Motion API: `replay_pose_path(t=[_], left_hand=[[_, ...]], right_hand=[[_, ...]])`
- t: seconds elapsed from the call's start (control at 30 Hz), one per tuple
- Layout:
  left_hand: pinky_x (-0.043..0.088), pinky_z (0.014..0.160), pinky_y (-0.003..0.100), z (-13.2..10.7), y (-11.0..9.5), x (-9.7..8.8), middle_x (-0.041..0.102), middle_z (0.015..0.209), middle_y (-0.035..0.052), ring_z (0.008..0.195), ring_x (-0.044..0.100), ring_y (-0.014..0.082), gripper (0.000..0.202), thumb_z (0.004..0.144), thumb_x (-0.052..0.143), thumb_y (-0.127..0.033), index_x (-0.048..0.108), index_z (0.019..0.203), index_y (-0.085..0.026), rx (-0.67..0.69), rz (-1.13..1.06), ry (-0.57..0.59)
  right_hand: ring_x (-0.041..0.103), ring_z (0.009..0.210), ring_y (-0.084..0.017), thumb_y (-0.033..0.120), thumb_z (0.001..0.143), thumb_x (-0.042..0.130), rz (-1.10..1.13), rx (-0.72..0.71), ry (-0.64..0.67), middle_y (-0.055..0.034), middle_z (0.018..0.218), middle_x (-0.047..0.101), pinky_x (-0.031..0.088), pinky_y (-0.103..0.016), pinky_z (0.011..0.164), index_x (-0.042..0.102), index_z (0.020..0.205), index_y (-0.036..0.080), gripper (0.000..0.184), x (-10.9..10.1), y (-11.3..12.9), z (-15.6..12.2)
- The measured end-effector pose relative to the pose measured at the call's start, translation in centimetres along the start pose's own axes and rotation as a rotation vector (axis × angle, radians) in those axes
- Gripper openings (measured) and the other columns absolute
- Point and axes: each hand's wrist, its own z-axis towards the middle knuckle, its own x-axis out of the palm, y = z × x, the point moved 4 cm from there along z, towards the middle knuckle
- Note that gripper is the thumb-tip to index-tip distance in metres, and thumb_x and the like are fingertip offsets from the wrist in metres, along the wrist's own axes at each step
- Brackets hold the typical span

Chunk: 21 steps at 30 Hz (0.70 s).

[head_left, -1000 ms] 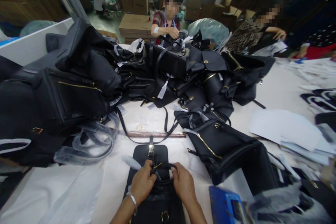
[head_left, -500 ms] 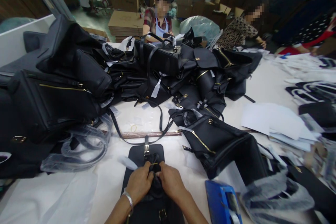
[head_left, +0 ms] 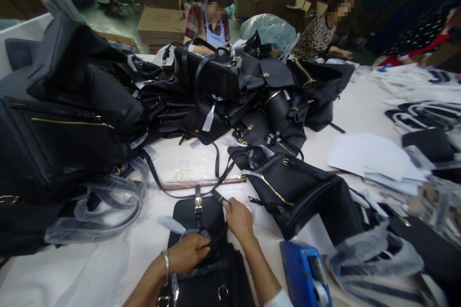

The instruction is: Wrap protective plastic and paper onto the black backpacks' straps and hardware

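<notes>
In front of me lies a black backpack [head_left: 216, 280] with gold buckles, its flap [head_left: 183, 208] laid out on the table away from me. My left hand [head_left: 189, 252] is closed on black strap material over the bag's opening. Higher and to the right, my right hand [head_left: 238, 219] pinches a black strap [head_left: 219, 196] by its end, where a small yellow band shows. Part of the strap between the hands is hidden by fingers and dark folds. A clear plastic strip [head_left: 172, 225] pokes out beside the flap, left of the buckle.
Black bags [head_left: 216, 76] are heaped across the table's far side, with more on the left [head_left: 65, 144]. Another black backpack [head_left: 298, 192] lies at right, near a blue tape dispenser [head_left: 304, 273], plastic-wrapped handles [head_left: 374, 259] and white sheets [head_left: 363, 156]. Co-workers [head_left: 212, 14] are opposite.
My hands have moved apart: the right went up and to the right with the strap end, while the left stayed low over the bag. The whole view shifted slightly.
</notes>
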Motion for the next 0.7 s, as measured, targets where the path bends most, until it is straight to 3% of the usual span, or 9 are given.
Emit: replay_pose_path(t=[0.07, 0.17, 0.27, 0.33, 0.43, 0.47, 0.53, 0.6, 0.7], left_hand=[[0.041, 0.062, 0.025, 0.1, 0.6, 0.0, 0.062, 0.066, -0.0016, 0.066, 0.057, 0.0172, 0.027, 0.085, 0.046, -0.033, 0.056, 0.064, -0.021, 0.010, -0.100, -0.108], [0.045, 0.071, 0.030, 0.2, 2.8, -0.4, 0.064, 0.074, 0.0007, 0.076, 0.059, 0.0206, 0.029, 0.088, 0.044, -0.041, 0.058, 0.075, -0.020, -0.060, -0.351, -0.459], [0.048, 0.083, 0.038, 0.1, 4.3, -0.6, 0.067, 0.091, 0.0054, 0.089, 0.062, 0.0247, 0.028, 0.084, 0.052, -0.042, 0.058, 0.098, -0.018, -0.131, -0.549, -0.727], [0.046, 0.091, 0.044, -0.4, 3.8, -1.1, 0.060, 0.116, 0.0118, 0.101, 0.060, 0.0273, 0.048, 0.081, 0.057, -0.039, 0.048, 0.121, -0.016, -0.170, -0.528, -0.919], [0.035, 0.105, 0.050, -1.3, 0.9, -2.6, 0.031, 0.145, 0.0166, 0.126, 0.043, 0.0304, 0.074, 0.080, 0.060, -0.037, 0.025, 0.142, -0.018, -0.159, -0.246, -1.178], [0.031, 0.108, 0.050, -1.3, -0.1, -3.0, 0.029, 0.147, 0.0152, 0.131, 0.037, 0.0303, 0.075, 0.080, 0.061, -0.037, 0.024, 0.143, -0.019, -0.128, -0.175, -1.192], [0.036, 0.104, 0.049, -0.7, -1.4, -3.3, 0.044, 0.137, 0.0126, 0.126, 0.043, 0.0295, 0.069, 0.079, 0.062, -0.037, 0.033, 0.139, -0.021, -0.075, -0.199, -1.113], [0.046, 0.091, 0.043, 0.4, -1.8, -3.1, 0.063, 0.111, 0.0084, 0.104, 0.059, 0.0264, 0.053, 0.079, 0.062, -0.037, 0.047, 0.127, -0.021, -0.030, -0.400, -0.925], [0.050, 0.066, 0.032, 2.1, -2.2, -1.8, 0.065, 0.073, 0.0013, 0.066, 0.062, 0.0188, 0.027, 0.082, 0.058, -0.040, 0.064, 0.096, -0.017, 0.045, -0.763, -0.629]], right_hand=[[0.064, 0.085, -0.024, 0.037, 0.094, 0.034, 0.061, 0.018, 0.000, -0.0117, 0.089, 0.069, 0.038, -0.030, 0.067, 0.060, 0.094, 0.018, 0.032, 0.5, -0.2, 0.5], [0.064, 0.075, -0.018, 0.034, 0.093, 0.040, 0.185, -0.024, 0.060, -0.0038, 0.079, 0.069, 0.040, -0.025, 0.064, 0.060, 0.099, 0.021, 0.025, 1.5, -0.5, 0.1], [0.062, 0.064, -0.012, 0.032, 0.094, 0.038, 0.323, -0.087, 0.119, 0.0036, 0.070, 0.066, 0.042, -0.021, 0.060, 0.055, 0.116, 0.025, 0.029, 2.3, -0.8, -1.0], [0.059, 0.060, -0.011, 0.034, 0.094, 0.037, 0.493, -0.109, 0.135, 0.0047, 0.068, 0.062, 0.042, -0.020, 0.058, 0.052, 0.123, 0.026, 0.033, 2.5, -0.7, -1.8], [0.053, 0.055, -0.011, 0.038, 0.092, 0.041, 0.759, -0.115, 0.143, 0.0051, 0.066, 0.056, 0.042, -0.022, 0.055, 0.052, 0.126, 0.027, 0.037, 2.3, 0.0, -2.4], [0.052, 0.055, -0.011, 0.039, 0.092, 0.042, 0.809, -0.117, 0.142, 0.0052, 0.065, 0.054, 0.042, -0.022, 0.055, 0.051, 0.127, 0.027, 0.038, 2.1, 0.3, -2.4], [0.050, 0.057, -0.011, 0.040, 0.092, 0.043, 0.883, -0.128, 0.137, 0.0050, 0.066, 0.053, 0.042, -0.022, 0.055, 0.050, 0.130, 0.028, 0.041, 1.6, 1.0, -2.5], [0.049, 0.058, -0.011, 0.041, 0.092, 0.043, 0.938, -0.149, 0.143, 0.0046, 0.067, 0.052, 0.042, -0.022, 0.056, 0.047, 0.133, 0.028, 0.043, 1.1, 1.7, -2.6], [0.050, 0.057, -0.011, 0.043, 0.093, 0.040, 0.957, -0.177, 0.155, 0.0039, 0.066, 0.052, 0.043, -0.023, 0.056, 0.043, 0.137, 0.027, 0.047, 0.8, 2.4, -2.8]])
